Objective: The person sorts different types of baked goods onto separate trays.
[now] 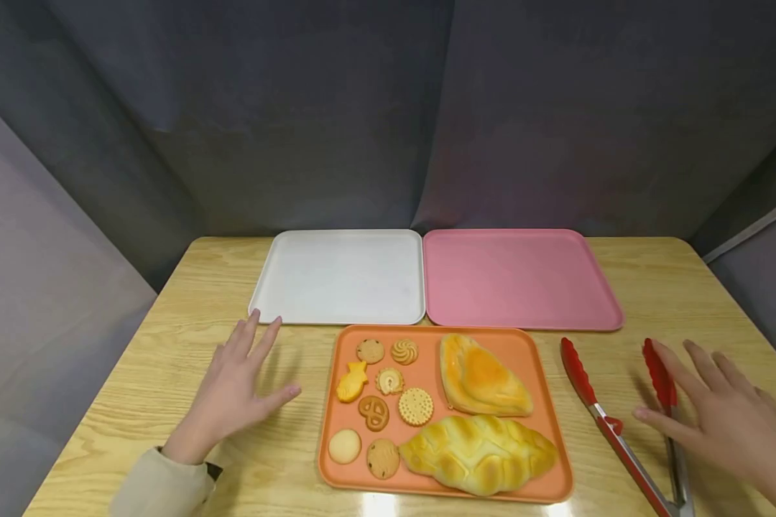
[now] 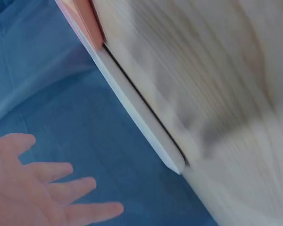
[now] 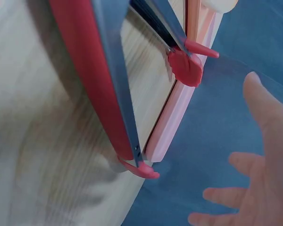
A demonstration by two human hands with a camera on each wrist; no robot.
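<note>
Right hand [image 1: 724, 416]: fingers spread wide and straight, holding nothing, hovering over the red-tipped metal tongs [image 1: 621, 431]; fingertips sit just above the tongs' right arm, contact can't be told. Tongs lie open in a V on the wooden table [image 1: 168, 359], at 3 o'clock of the orange tray [image 1: 427, 373], tips pointing to 12. In the right wrist view the tongs [image 3: 108, 89] fill the frame, palm [image 3: 259, 188] open beside them.

Left hand [image 1: 233, 391]: fingers also wide, straight, empty, palm down low over the bare table at 9 o'clock of the orange tray, near but apart from it. Left wrist view shows the open palm [image 2: 42, 193] and the white tray's edge [image 2: 141, 122], blurred.

Orange tray holds small cookies [image 1: 378, 402] on its left half, a fish-shaped one [image 1: 351, 381] among them; a flat golden pastry [image 1: 481, 375] at upper right, a long croissant-like bread [image 1: 478, 454] at lower right, the two touching or nearly so.

At 12 o'clock of the orange tray: white tray [image 1: 339, 276] at left, pink tray [image 1: 517, 276] at right, side by side, edges touching.
</note>
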